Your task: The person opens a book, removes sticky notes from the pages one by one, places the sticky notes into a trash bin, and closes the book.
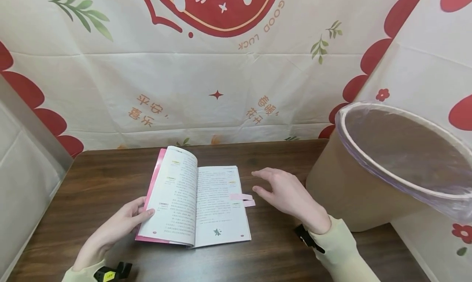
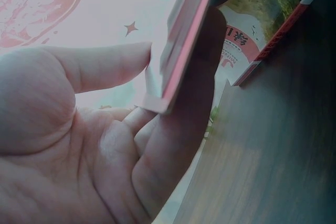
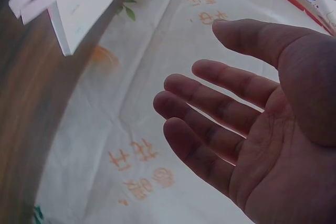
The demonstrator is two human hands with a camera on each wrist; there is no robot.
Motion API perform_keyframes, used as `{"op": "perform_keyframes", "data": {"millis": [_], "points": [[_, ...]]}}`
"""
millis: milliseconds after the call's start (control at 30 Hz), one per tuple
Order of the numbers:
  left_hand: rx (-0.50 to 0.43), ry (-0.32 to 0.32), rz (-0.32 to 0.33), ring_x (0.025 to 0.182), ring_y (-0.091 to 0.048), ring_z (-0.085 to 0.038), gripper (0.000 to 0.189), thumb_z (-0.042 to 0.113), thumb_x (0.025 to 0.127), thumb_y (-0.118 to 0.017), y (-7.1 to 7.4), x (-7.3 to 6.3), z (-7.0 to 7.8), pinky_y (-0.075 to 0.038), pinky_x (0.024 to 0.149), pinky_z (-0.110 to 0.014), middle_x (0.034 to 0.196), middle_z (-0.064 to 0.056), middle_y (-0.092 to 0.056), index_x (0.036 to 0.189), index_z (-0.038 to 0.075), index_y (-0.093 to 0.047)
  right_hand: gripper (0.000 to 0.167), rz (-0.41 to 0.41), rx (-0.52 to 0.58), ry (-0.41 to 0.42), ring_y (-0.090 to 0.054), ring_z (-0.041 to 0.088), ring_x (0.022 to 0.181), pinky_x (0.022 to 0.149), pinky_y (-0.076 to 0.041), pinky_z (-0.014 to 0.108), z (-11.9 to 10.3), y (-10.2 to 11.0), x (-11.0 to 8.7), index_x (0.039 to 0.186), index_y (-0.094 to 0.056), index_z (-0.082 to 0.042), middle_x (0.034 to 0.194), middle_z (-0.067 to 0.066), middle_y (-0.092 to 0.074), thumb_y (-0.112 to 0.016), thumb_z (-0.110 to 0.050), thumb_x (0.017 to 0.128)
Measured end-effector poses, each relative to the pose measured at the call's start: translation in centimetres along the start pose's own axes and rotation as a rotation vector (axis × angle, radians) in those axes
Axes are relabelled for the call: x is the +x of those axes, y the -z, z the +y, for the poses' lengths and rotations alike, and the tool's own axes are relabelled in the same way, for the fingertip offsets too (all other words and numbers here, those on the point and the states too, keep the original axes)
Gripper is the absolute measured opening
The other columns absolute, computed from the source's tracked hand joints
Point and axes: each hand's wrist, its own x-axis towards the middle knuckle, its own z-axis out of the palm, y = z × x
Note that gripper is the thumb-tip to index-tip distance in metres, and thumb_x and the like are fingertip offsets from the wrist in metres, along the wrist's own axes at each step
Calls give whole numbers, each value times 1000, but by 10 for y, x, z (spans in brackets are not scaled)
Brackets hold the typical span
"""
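A book (image 1: pixel 219 210) with printed pages and a pink cover lies open on the table in the head view. Its left half is raised at a slant. My left hand (image 1: pixel 121 222) pinches the left edge, thumb over the pages and fingers behind the cover (image 2: pixel 188 45). Two pale pink paper strips (image 1: pixel 241 196) stick out from the right page's outer edge. Just to the right of these strips, my right hand (image 1: pixel 285 191) hovers with its fingers extended and apart. In the right wrist view its palm (image 3: pixel 283 145) shows nothing held.
A large beige bin (image 1: pixel 339 192) lined with clear plastic stands at the right. The dark wooden table (image 1: pixel 92 183) meets a white printed cloth (image 1: pixel 184 77) at the back. Each wrist wears a black strap (image 1: pixel 309 239).
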Motion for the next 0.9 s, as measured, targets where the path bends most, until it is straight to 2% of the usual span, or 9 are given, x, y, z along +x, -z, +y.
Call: {"op": "perform_keyframes", "data": {"millis": [333, 600, 900], "points": [[22, 9, 17, 96, -77, -13, 66, 24, 110, -55, 0, -1, 1, -63, 83, -30, 123, -21, -75, 155, -14, -25, 39, -73, 94, -70, -71, 27, 125, 102, -57, 50, 3, -35, 8, 133, -72, -9, 133, 7, -75, -76, -24, 97], [21, 11, 18, 96, -77, -14, 65, 23, 110, -55, 0, 0, 1, -63, 82, -30, 123, -21, -76, 154, -14, -25, 40, -98, 113, -132, -70, 27, 128, 106, -56, 50, 8, -58, 12, 133, -72, -9, 136, 8, -74, -76, -26, 97], [5, 7, 4, 96, -78, -14, 65, 23, 110, -53, 1, 1, -1, -64, 82, -31, 123, -20, -76, 155, -14, -24, 39, -134, 159, -190, -71, 25, 122, 102, -57, 47, 10, -77, 18, 131, -73, -9, 131, 7, -76, -76, -28, 97]]}}
